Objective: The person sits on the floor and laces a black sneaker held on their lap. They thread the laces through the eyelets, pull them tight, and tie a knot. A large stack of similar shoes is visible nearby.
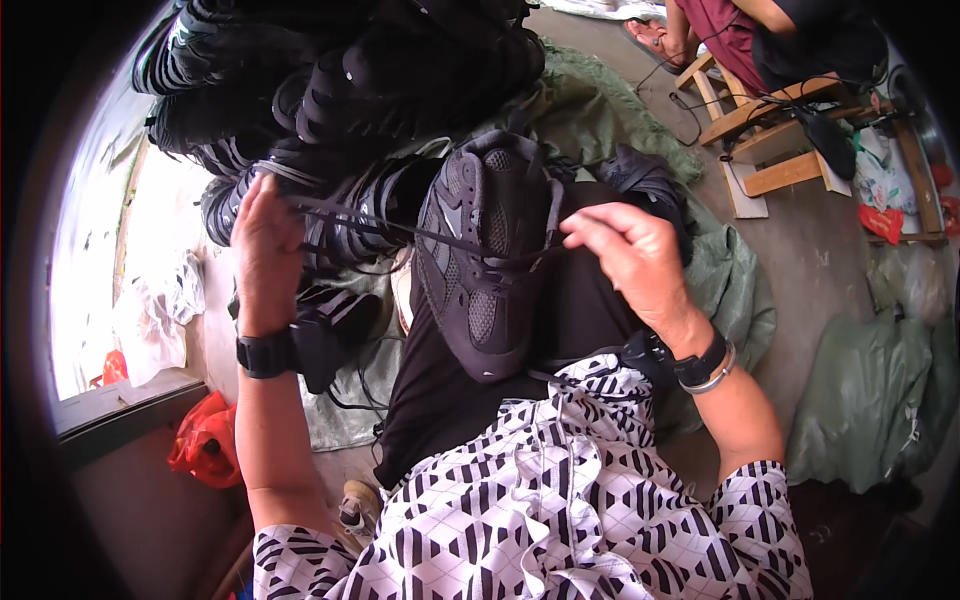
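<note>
A dark grey and black sneaker point(487, 260) lies on my black-trousered lap, its toe toward me and its opening away. A dark shoelace point(385, 226) is threaded low on the shoe, its upper eyelets bare. My left hand point(267, 245), raised left of the shoe, is closed on one stretch of the lace, drawn taut across. My right hand point(635, 262), just right of the shoe's opening, pinches toward the lace's other side; the fingertips partly hide what they grip. Black bands are on both wrists.
A large pile of black sneakers point(340, 90) rises at the far left. Green woven sheeting point(735, 285) covers floor to the right. Wooden stools point(775, 150) and another person point(745, 35) are at far right. A red plastic bag point(205, 440) hangs at the left.
</note>
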`<action>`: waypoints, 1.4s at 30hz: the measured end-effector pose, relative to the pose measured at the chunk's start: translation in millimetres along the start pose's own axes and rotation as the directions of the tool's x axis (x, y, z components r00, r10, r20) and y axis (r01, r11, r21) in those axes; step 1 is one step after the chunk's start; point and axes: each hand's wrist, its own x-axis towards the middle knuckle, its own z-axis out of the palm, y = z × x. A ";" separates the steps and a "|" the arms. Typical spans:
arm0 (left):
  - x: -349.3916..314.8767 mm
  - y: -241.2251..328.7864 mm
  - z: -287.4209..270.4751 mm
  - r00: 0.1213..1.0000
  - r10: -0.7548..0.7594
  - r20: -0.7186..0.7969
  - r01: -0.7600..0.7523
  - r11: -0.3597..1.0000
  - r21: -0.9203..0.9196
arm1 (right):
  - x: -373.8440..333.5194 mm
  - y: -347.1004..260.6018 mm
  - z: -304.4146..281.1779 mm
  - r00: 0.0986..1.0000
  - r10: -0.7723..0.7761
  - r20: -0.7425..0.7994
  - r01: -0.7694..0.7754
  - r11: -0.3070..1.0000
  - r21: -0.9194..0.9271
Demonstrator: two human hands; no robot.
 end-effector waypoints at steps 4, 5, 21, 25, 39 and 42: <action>-10.7 -0.8 8.1 1.000 0.016 0.022 -0.018 0.994 0.109 | -4.9 20.3 -1.1 0.957 -0.284 -0.065 0.257 0.927 -0.274; -12.6 1.5 14.5 1.000 0.009 0.016 -0.011 0.992 0.129 | -6.3 22.9 0.0 0.929 -0.370 -0.002 0.341 0.857 -0.386; -26.0 -97.5 -69.9 0.998 -0.022 0.051 -0.012 0.809 0.588 | -16.8 38.5 -95.2 0.946 0.296 -0.128 -0.311 0.944 -0.109; -59.4 -45.7 0.2 0.917 -0.398 0.013 0.384 0.892 0.237 | -14.4 35.4 -77.9 0.983 0.177 -0.048 -0.183 0.962 -0.203; -83.0 -29.9 -19.4 0.955 -0.274 0.116 0.096 0.653 0.752 | -14.1 20.7 -7.0 0.989 -0.116 0.093 0.146 0.878 -0.456; -89.8 -18.9 11.1 0.840 -0.534 0.092 0.463 0.795 0.391 | -11.5 24.2 -4.1 0.982 -0.170 0.085 0.190 0.856 -0.481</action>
